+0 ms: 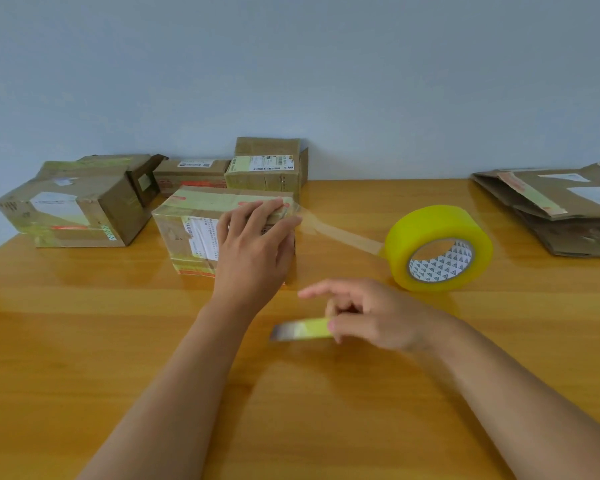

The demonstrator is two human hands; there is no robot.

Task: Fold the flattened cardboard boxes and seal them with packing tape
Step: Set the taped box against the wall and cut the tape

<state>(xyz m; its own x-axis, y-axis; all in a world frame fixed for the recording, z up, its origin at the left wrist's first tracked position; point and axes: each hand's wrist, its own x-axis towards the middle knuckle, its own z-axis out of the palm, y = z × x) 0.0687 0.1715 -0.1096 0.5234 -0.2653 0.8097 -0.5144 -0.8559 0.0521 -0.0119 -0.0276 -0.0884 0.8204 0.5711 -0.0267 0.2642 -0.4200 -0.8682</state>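
Worn brown folded box point(73, 206) w/ old labels & greenish tape sits by the table's point(84, 341) left edge; two more closed boxes point(264, 168) stand at the back edge vs the wall. Mid-table, the taped box point(191, 230) has the left hand point(257, 244) pressing flat, fingers straight, on its right top edge. Clear tape strip point(340, 233) runs from there to the yellow tape roll point(437, 249), on edge. Right hand point(371, 317), blurred, pinches a small yellowish cutter point(302, 330). Flattened boxes point(561, 209) lie stacked at the right edge.

Taped brown box point(194, 233) upright; yellow tape roll point(437, 249) beside it (strip attached).
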